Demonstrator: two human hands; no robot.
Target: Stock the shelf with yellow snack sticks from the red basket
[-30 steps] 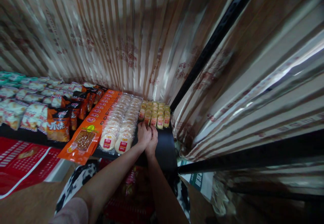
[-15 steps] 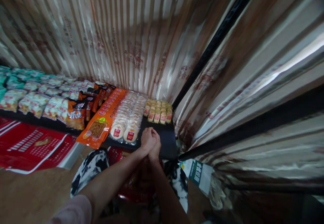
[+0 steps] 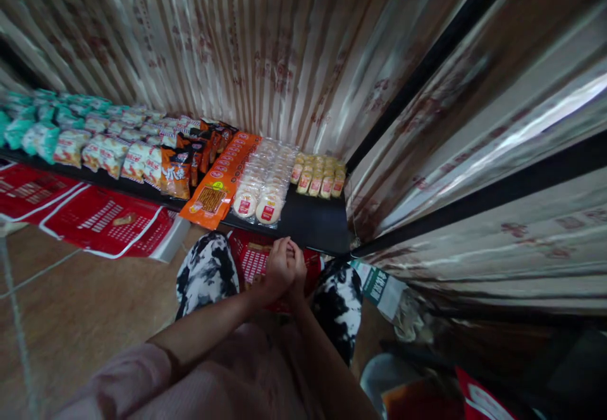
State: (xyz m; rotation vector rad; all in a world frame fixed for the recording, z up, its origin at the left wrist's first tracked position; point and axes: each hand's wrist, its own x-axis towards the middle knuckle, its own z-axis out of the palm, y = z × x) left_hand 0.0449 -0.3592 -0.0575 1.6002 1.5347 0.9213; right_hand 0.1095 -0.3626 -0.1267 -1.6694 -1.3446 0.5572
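My left hand (image 3: 279,267) and my right hand (image 3: 298,267) are clasped against each other between my knees, fingers closed, with no object showing in them. Just beyond them is the near edge of a black shelf (image 3: 315,221). Closest on it are two rows of round, clear-wrapped crackers (image 3: 269,208) with red labels. To their right stand small yellow wrapped snacks (image 3: 315,185), several in rows. An orange snack packet (image 3: 211,198) lies left of the crackers, its lower end over the shelf's edge.
Orange-and-black bags (image 3: 175,173), white snack packs (image 3: 135,160) and teal packs (image 3: 42,140) line the shelf leftward. Red bags (image 3: 109,221) hang below. Striped sheeting (image 3: 284,47) rises behind, crossed by dark poles (image 3: 427,72). A green-and-white packet (image 3: 382,290) lies low at right.
My clasped hands have drawn back from above the black shelf toward my lap. The view has shifted, showing more of the shelf's left end and the floor.
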